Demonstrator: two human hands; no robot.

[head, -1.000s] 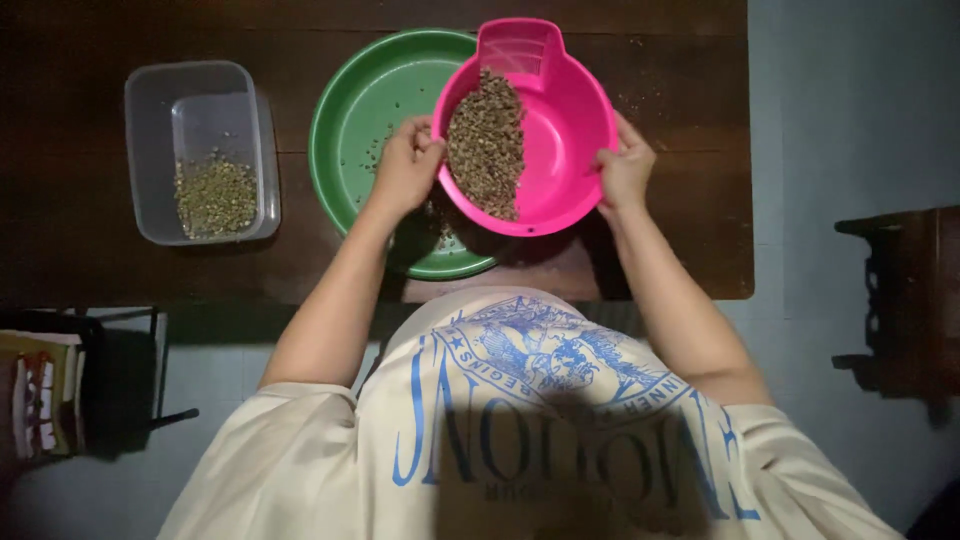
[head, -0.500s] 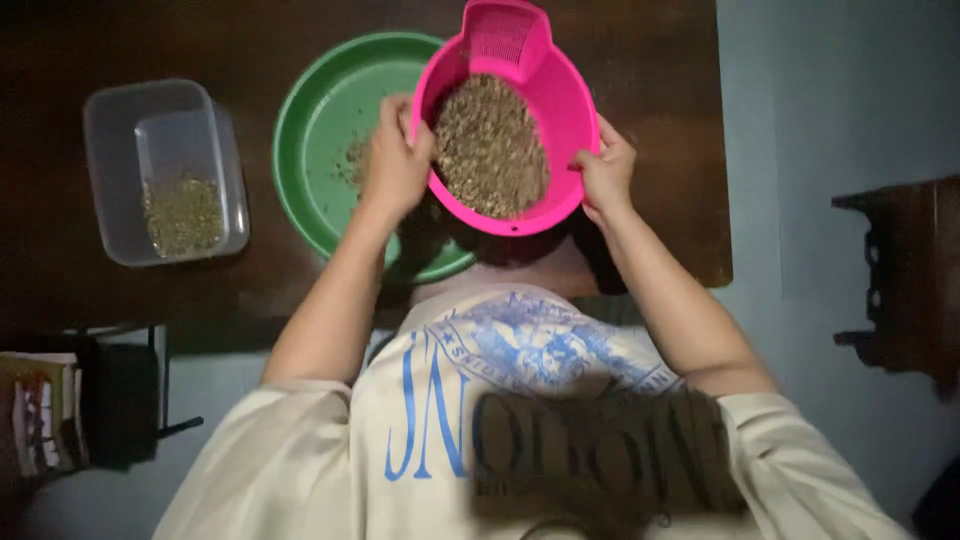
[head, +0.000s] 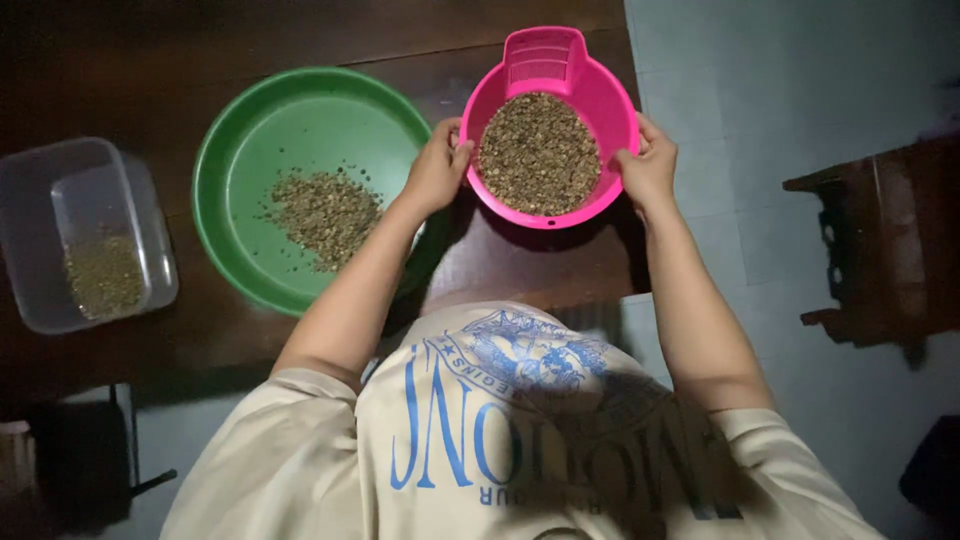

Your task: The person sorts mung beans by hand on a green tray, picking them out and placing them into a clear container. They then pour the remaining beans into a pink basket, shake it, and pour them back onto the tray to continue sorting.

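A person's left hand and right hand clasp opposite rims of a round pink plastic sieve bowl held above a dark wooden table, still mostly full of what look like brownish-green beans, while a smaller heap lies in the wide green plastic basin beside it.

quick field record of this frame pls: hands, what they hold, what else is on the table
left hand: grips the left rim of the pink bowl
right hand: grips the right rim of the same bowl
pink bowl: held level above the table edge, slotted spout on the far side, holds brown-green seeds
green basin: on the wooden table, left of the pink bowl, small pile of seeds inside
clear tub: far left, holds some seeds
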